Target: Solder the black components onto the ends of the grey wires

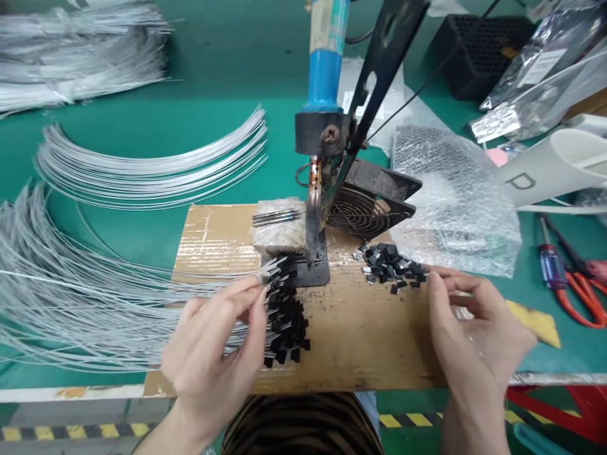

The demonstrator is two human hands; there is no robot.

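Note:
My left hand (pixel 222 347) is closed, thumb and fingertips pinching a thin grey wire (pixel 237 276) close to its end. Below those fingertips lies a bundle of similar wires (pixel 118 309), their right ends fitted with small black rectangular pieces (pixel 289 322). At the right edge of a pile of loose black pieces (pixel 389 262), my right hand (pixel 474 328) has its thumb and forefinger pressed together. Whatever is between them is too small to make out. A soldering iron (pixel 313 189) with a blue handle points down from a black bracket, its tip between the hands.
Cardboard (pixel 360 341) covers the front of the green bench. A pale block (pixel 279 237) and a small fan (pixel 365 202) stand behind the iron tip. More wires (pixel 156 170) lie at the left. Bubble wrap (pixel 455 189), orange-handled pliers (pixel 581 300) and a screwdriver (pixel 552 265) lie right.

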